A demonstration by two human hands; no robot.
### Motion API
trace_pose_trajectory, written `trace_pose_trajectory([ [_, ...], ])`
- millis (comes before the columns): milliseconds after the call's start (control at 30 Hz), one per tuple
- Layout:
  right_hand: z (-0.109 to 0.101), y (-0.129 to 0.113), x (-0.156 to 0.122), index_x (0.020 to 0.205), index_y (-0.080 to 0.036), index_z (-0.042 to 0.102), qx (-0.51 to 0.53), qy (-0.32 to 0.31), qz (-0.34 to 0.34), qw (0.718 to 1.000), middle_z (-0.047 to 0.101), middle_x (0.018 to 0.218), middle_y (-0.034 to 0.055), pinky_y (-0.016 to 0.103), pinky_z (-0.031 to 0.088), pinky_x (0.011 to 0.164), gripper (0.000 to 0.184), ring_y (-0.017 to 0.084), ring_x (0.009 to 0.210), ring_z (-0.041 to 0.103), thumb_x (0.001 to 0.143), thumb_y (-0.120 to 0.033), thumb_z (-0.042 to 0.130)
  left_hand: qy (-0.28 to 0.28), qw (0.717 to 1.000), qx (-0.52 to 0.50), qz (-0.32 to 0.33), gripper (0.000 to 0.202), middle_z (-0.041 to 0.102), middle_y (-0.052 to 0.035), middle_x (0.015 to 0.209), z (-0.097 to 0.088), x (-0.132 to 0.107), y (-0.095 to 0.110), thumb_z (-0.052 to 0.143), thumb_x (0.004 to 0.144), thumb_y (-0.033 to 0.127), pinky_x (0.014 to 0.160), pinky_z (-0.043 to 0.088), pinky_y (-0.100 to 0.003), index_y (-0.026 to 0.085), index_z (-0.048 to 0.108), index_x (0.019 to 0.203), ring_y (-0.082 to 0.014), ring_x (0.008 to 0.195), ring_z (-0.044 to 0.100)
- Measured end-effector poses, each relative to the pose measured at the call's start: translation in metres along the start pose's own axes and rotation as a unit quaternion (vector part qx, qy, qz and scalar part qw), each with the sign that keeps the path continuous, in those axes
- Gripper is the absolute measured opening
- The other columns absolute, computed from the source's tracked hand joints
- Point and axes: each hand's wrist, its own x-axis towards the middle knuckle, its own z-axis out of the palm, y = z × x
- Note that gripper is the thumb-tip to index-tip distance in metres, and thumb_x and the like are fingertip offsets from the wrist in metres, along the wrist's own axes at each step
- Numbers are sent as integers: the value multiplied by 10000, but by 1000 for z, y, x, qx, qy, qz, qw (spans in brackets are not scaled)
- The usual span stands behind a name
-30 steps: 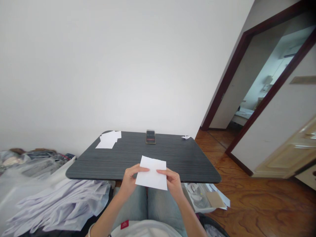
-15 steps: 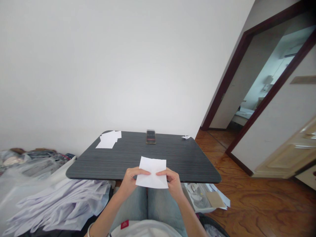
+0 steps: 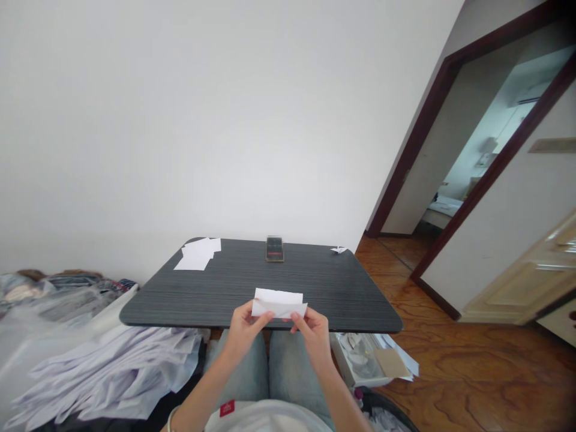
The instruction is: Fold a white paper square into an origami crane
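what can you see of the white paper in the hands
The white paper looks plain and thin. It is doubled over crosswise, its near flap stopping short of the far edge; crease firmness cannot be told. It shows against the dark table, pinched by the left hand at one side and the right hand at the other.

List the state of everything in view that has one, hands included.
Held paper: bent over, lower part raised, not flat
Left hand: pinching its left side
Right hand: pinching its right side
Loose sheets: flat, overlapping
Small white paper piece: folded
Dark device: display unreadable
White cloth pile: rumpled
Doorway: open
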Motion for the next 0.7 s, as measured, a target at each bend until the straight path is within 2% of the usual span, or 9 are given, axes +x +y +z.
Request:
trace_pose_trajectory([
  [67, 1, 0, 0, 758, -152, 679, 7, 9, 14, 1000, 657, 614, 31, 208, 427, 436, 165, 158, 577, 585, 728, -292, 597, 12, 1000, -19, -21, 241, 674, -54, 769, 3, 0, 3, 640, 670, 297, 610, 482, -259, 100, 646, 809, -168, 661, 594],
  [233, 3, -2, 0, 788, -134, 679, 14, 17, 44, 999, 676, 675, 53, 235, 470, 463, 225, 171, 591, 603, 725, -334, 597, 36, 998, -32, -43, 271, 681, -60, 761, 7, 2, 8, 651, 653, 309, 584, 500, -265, 87, 647, 808, -184, 666, 605],
  [433, 3, -2, 1, 832, -135, 668, 25, 3, 68, 997, 692, 736, 58, 306, 522, 571, 262, 198, 637, 632, 711, -360, 613, 49, 995, -38, -74, 297, 674, -64, 769, 10, 2, 7, 650, 650, 322, 531, 522, -260, 86, 625, 829, -179, 651, 610],
  [567, 3, -2, 3, 846, -133, 662, 17, 1, 69, 998, 695, 769, 66, 345, 532, 593, 297, 223, 662, 639, 703, -389, 615, 40, 993, -54, -94, 363, 680, -67, 818, 10, 3, 8, 690, 597, 317, 524, 528, -261, 97, 608, 874, -184, 663, 623],
  [700, 3, -3, 4, 824, -129, 663, 10, 3, 71, 997, 693, 753, 65, 344, 534, 579, 291, 223, 642, 640, 688, -385, 632, 32, 990, -61, -126, 353, 689, -70, 777, 10, 4, 7, 719, 561, 286, 563, 535, -279, 88, 617, 835, -183, 644, 627],
])
